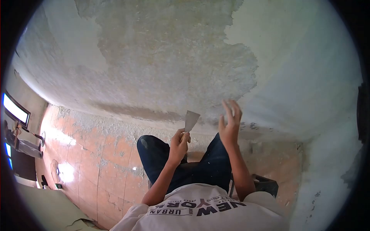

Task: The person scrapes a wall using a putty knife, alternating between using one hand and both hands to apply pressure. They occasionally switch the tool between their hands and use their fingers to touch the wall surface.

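My left hand [179, 145] is closed around the handle of a scraper [191, 121], its flat metal blade pointing up and away from me. Raised to the right of it is my right hand [230, 122], fingers apart and slightly curled, holding nothing. Both hands are above my knees, in front of a wall [162, 73]. Large patches of the wall's pale coating are gone, leaving a rough grey-green surface with ragged edges. The blade overlaps the foot of the wall in this view.
Flakes and dust litter the tiled floor [111, 154] along the wall. A dark stool or crate [266, 184] stands by my right side. At the far left are a standing fan [56, 171], a bright window [16, 111] and another person [27, 146].
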Motion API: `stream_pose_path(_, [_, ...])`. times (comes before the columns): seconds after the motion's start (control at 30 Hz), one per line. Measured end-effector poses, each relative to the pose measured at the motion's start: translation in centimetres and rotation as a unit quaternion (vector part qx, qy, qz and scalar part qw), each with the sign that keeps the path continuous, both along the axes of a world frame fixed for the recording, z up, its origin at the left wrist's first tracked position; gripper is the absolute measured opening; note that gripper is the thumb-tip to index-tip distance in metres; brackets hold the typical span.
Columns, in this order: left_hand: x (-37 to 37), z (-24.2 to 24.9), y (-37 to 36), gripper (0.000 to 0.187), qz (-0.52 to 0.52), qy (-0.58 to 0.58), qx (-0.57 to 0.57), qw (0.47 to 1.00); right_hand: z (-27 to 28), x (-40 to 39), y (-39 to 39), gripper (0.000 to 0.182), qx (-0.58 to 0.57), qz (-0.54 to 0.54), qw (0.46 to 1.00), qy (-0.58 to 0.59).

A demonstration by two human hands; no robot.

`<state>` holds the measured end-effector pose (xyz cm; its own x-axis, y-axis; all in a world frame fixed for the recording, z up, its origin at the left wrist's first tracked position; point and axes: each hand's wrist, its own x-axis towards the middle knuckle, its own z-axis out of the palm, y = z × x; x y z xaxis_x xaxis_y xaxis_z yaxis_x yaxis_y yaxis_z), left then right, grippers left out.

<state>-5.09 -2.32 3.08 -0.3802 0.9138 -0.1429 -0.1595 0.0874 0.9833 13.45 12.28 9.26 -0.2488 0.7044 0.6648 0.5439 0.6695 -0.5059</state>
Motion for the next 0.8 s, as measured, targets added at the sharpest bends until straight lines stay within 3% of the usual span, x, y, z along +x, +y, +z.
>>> stream_pose_path(0.03, [-0.1, -0.1, 0.2, 0.031, -0.004, -0.011, -0.011, 1.000, -0.4, -0.4, -0.9, 0.058, 0.003, -0.005, 1.000, 0.003])
stream_pose_path(0.1, [0.0, 0.5, 0.5, 0.030, -0.021, -0.023, -0.001, 1.000, -1.8, -0.6, -2.4, 0.032, -0.016, 0.034, 0.999, -0.004])
stream_pose_path(0.13, [0.1, 0.8, 0.5, 0.030, -0.030, -0.038, 0.004, 0.999, -2.9, -0.5, -2.8, 0.032, -0.008, 0.030, 1.000, -0.001])
stream_pose_path(0.2, [0.7, 1.4, 0.3, 0.029, -0.009, -0.027, 0.013, 1.000, -5.5, -0.5, -3.8, 0.012, -0.068, 0.005, 0.997, 0.030])
stream_pose_path(0.3, [0.6, 0.4, 0.9, 0.028, 0.036, -0.018, 0.033, 0.999, -7.6, 0.6, -5.0, 0.010, -0.149, 0.018, 0.986, 0.067])
stream_pose_path(0.37, [0.1, 0.2, 0.6, 0.028, 0.020, -0.034, -0.007, 0.999, -7.8, 1.2, -6.0, 0.009, -0.155, 0.019, 0.985, 0.076])
stream_pose_path(0.43, [-0.5, -0.9, 0.3, 0.027, 0.007, -0.028, 0.017, 0.999, -7.8, 1.4, -7.1, 0.012, -0.233, 0.080, 0.964, 0.099])
stream_pose_path(0.53, [-0.4, -0.6, 0.0, 0.028, 0.016, -0.050, 0.046, 0.998, -7.5, 1.3, -8.9, 0.022, -0.254, 0.124, 0.959, 0.036])
stream_pose_path(0.63, [-0.5, 0.1, 0.2, 0.030, 0.022, -0.086, 0.076, 0.993, -6.9, 0.2, -10.3, 0.032, -0.267, 0.185, 0.945, 0.045])
stream_pose_path(0.73, [0.1, 1.1, -0.3, 0.030, 0.038, -0.144, 0.094, 0.984, -7.0, -1.6, -11.1, 0.027, -0.283, 0.165, 0.944, 0.051])
stream_pose_path(0.8, [0.4, 2.0, -0.5, 0.030, 0.051, -0.086, 0.105, 0.989, -6.7, -2.3, -11.1, 0.020, -0.242, 0.146, 0.957, 0.064])
